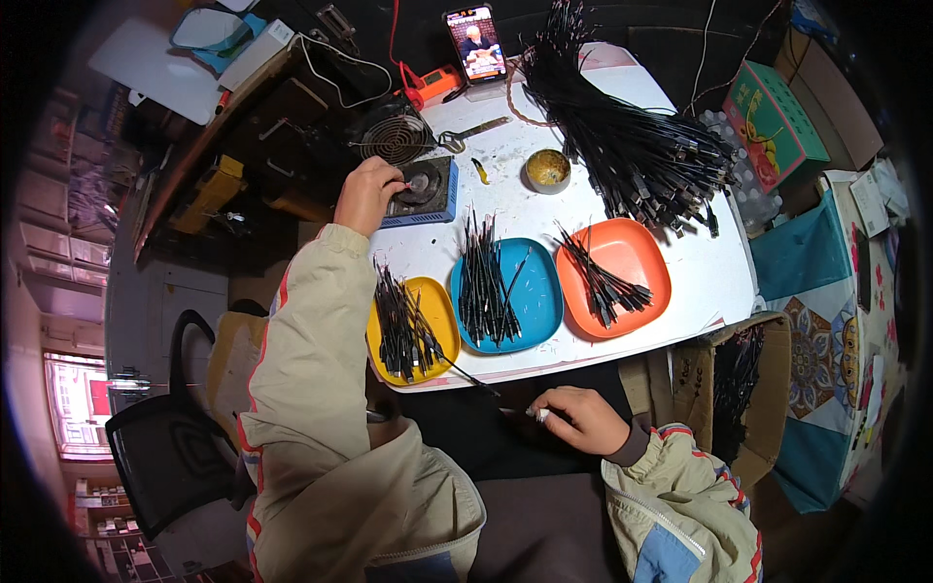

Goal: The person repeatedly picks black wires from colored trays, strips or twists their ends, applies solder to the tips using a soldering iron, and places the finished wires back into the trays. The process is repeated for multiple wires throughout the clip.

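My left hand point(365, 197) reaches to a small blue box-shaped heater point(449, 199) with a round metal well on top. Its fingers are pinched together over the well's edge; what they hold, if anything, is hidden. Over my lap, at the table's front edge, my right hand point(583, 420) is closed, with something small and white at its fingertips that I cannot make out. Between the hands, short black cables point(397, 330) lie in a yellow tray point(443, 296), more cables point(483, 296) in a blue tray point(540, 291), and several cables point(607, 277) in an orange tray point(641, 248).
A large bundle of black cables point(622, 136) covers the table's back right. Behind the trays stand a small round cup point(547, 171), a propped phone point(476, 44) and a round-grilled fan point(394, 141). A cardboard box point(768, 389) with cables stands at the right, a black chair point(160, 437) at left.
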Motion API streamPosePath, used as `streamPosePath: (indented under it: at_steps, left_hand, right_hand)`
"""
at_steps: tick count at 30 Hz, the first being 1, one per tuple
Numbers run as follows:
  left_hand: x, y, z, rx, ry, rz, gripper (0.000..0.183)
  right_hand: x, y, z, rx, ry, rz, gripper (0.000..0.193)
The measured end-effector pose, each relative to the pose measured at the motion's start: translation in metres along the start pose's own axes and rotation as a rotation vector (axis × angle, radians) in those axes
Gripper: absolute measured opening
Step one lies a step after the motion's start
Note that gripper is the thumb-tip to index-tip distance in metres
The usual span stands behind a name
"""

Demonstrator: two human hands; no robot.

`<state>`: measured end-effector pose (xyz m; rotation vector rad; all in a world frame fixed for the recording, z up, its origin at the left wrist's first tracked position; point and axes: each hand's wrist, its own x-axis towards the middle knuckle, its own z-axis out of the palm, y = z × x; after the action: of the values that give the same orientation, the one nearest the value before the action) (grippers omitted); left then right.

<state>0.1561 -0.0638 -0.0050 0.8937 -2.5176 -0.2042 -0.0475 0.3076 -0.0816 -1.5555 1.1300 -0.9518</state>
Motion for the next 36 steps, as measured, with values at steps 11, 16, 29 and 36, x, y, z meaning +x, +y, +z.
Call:
streamPosePath:
  at_steps: [11,16,29,36]
  left_hand:
    - [0.007,-0.001,0.002,0.086,-0.107,-0.009,0.013]
    - [0.008,-0.002,0.003,0.08,-0.093,-0.004,0.012]
    - [-0.002,0.029,-0.011,-0.032,0.07,-0.034,0.012]
    - [-0.078,0.152,-0.05,-0.434,0.358,-0.056,0.013]
  right_hand:
    - [0.001,0.005,-0.001,0.016,0.011,0.003,0.017]
    - [0.0,0.006,-0.002,0.008,0.042,-0.022,0.016]
    - [-0.007,-0.007,0.0,-0.043,0.051,-0.036,0.014]
    - [0.011,-0.04,0.006,-0.083,0.23,-0.17,0.016]
